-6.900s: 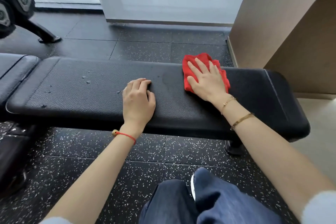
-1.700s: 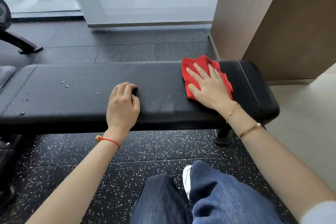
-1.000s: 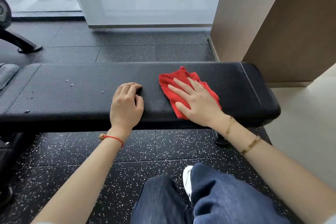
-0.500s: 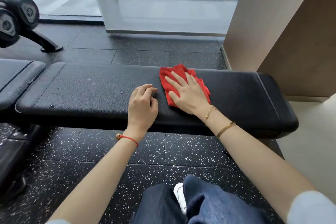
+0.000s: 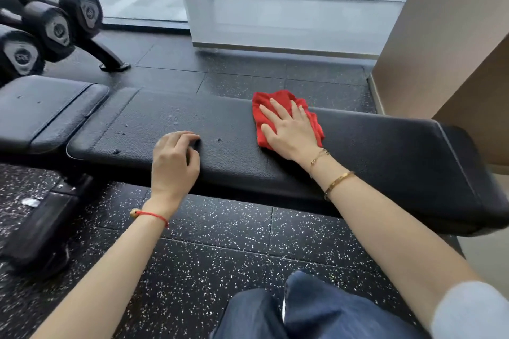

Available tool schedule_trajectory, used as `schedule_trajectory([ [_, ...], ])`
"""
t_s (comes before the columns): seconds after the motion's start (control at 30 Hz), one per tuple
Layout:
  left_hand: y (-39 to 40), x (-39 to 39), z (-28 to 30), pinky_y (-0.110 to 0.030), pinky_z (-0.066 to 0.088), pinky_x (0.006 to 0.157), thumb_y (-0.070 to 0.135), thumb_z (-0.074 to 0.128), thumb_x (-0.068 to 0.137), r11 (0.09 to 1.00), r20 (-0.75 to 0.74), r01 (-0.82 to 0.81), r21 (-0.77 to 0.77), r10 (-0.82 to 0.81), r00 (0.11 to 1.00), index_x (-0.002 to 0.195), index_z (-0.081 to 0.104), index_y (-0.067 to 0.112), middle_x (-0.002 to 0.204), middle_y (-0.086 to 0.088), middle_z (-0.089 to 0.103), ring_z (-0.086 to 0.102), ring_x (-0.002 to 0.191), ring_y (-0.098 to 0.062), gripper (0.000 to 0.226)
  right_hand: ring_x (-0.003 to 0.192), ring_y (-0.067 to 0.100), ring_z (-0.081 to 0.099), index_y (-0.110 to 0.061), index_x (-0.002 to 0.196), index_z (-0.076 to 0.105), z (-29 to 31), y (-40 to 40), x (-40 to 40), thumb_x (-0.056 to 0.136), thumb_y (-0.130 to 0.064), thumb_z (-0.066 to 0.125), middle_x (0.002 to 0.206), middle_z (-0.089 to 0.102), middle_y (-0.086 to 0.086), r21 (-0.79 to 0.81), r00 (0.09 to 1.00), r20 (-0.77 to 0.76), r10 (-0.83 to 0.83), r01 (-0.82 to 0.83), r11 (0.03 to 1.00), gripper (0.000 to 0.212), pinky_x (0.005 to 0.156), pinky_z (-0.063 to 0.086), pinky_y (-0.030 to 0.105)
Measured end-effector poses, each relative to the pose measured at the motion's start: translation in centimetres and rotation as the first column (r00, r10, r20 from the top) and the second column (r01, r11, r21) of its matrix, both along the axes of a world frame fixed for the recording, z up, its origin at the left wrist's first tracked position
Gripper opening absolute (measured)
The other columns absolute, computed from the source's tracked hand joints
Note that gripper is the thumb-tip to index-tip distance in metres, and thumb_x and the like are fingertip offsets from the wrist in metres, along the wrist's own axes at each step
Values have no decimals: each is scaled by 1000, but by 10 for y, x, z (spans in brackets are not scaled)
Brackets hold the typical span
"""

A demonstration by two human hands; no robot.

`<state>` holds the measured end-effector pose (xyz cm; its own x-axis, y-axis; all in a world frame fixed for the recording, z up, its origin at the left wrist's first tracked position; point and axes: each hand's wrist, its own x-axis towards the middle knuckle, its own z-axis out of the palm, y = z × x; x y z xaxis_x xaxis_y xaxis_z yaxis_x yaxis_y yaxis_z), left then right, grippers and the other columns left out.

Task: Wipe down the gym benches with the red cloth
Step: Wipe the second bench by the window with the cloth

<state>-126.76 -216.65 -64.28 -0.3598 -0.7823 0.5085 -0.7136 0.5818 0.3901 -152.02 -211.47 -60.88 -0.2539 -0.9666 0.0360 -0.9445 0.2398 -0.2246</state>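
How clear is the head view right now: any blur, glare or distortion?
Head view: soft daylight, no harsh glare on the bench; left hand slightly motion-blurred; right hand and red cloth sharp; wide-angle bending at the edges.

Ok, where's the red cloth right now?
In the head view, the red cloth lies flat on the black bench, right of centre, pressed under the right hand.

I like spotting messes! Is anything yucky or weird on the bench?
Yes. Small droplets and specks dot the bench pad left of the red cloth, around the left hand. That part looks unwiped.
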Motion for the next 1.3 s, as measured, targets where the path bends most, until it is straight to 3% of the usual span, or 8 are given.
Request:
schedule_trajectory([
  [0.23,-15,3,3,-42,42,100,12,51,87,999,76,31,-25,-29,997,107,68,11,111,-5,67,58,109,-27,26,151,30,8,-39,152,27,-1,9,32,98,-46,39,163,17,-11,-34,913,-51,405,-407,913,55,123,-2,42],
  [0.33,-23,5,12,-40,41,99,11,52,88,998,139,57,-10,-55,989,105,67,12,111,-3,66,59,109,-25,24,151,26,8,-38,153,25,2,28,12,97,-45,37,163,16,-12,-24,887,-38,461,-462,887,58,124,-3,40],
  [0.43,-26,4,18,-40,42,97,10,53,86,997,183,75,11,-76,980,102,67,12,113,-2,65,59,109,-26,21,151,29,8,-37,153,23,5,17,-12,97,-44,38,163,14,-11,30,935,-44,352,-351,936,59,123,2,45],
  [0.6,-27,4,15,-41,43,96,8,52,85,996,148,74,39,-79,986,102,66,11,113,-2,65,58,110,-26,21,151,34,1,-36,154,22,10,-38,7,100,-44,36,164,11,-7,38,994,12,105,-105,994,57,122,-4,45],
  [0.73,-33,7,9,-40,42,96,8,51,85,993,99,118,-15,-116,988,100,66,12,110,0,65,58,107,-25,22,151,34,-1,-36,154,21,3,-48,50,99,-45,35,164,11,-7,20,979,-29,200,-199,980,58,122,-6,46],
  [0.93,-36,13,-2,-38,42,96,11,51,89,983,2,161,-93,-161,987,101,68,14,111,2,67,60,106,-23,21,152,28,3,-41,153,22,-5,15,54,97,-47,37,163,13,-14,-37,943,-31,332,-333,942,58,123,-1,44],
  [1.2,-43,45,-6,-37,42,94,11,52,88,963,50,236,-133,-231,972,104,67,13,110,0,66,59,106,-24,22,151,33,4,-39,153,23,-5,-16,58,99,-46,35,164,12,-8,-39,984,-62,-169,166,985,55,122,-2,45],
  [1.3,-41,47,-9,-38,42,93,9,53,88,962,44,241,-125,-237,971,108,67,12,111,-1,66,58,108,-25,24,151,34,3,-39,153,22,-4,-21,87,99,-47,34,164,12,-8,-25,988,-58,-140,139,990,56,122,-4,46],
])
